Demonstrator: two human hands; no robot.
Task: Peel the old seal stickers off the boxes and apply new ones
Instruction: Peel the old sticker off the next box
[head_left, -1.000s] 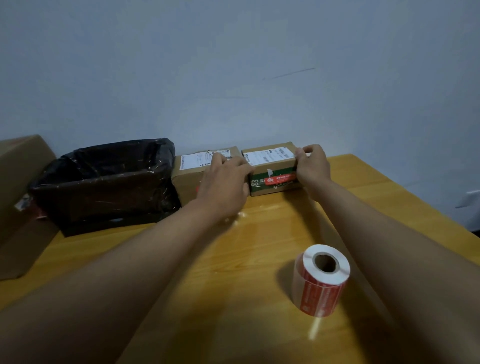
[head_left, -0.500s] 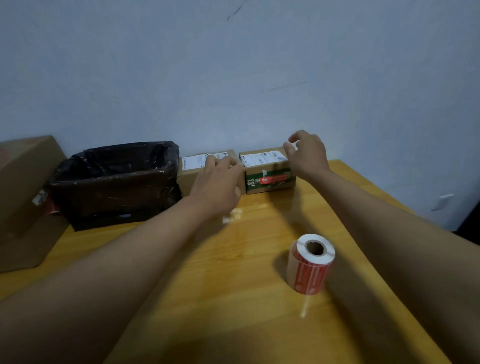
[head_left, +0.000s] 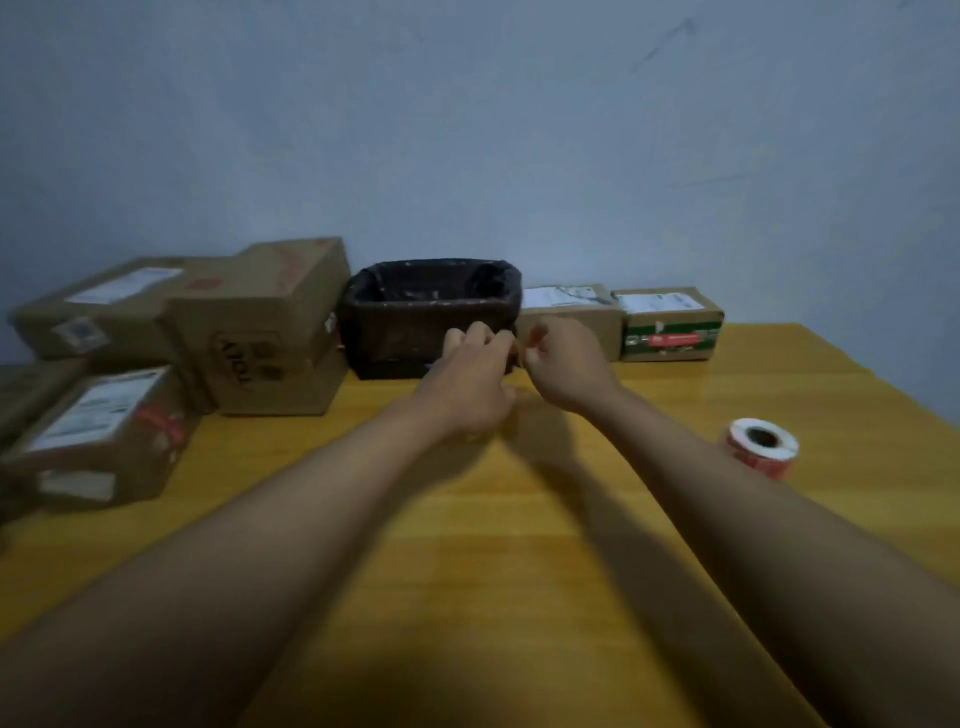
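My left hand (head_left: 470, 376) and my right hand (head_left: 566, 364) meet fingertip to fingertip above the table, just in front of the black bin (head_left: 431, 312). Their curled fingers pinch a small blurred scrap (head_left: 519, 357) between them; I cannot tell what it is. Behind my right hand stands a plain brown box (head_left: 571, 306) with a white label. To its right, a green-sided box (head_left: 670, 332) carries a red seal sticker (head_left: 672, 340) on its front. A roll of red stickers (head_left: 761, 447) stands on the table at the right, apart from both hands.
Several larger cardboard boxes are stacked at the left, among them a tall one (head_left: 260, 332), a flat one (head_left: 98, 306) and a near one (head_left: 104, 436) with a torn red sticker. The wooden table (head_left: 519, 545) ends at the right past the roll. A wall is behind.
Both hands left the green-sided box and came together in front of the bin, pinching a small scrap. The view swung left, which brought the stacked boxes into sight.
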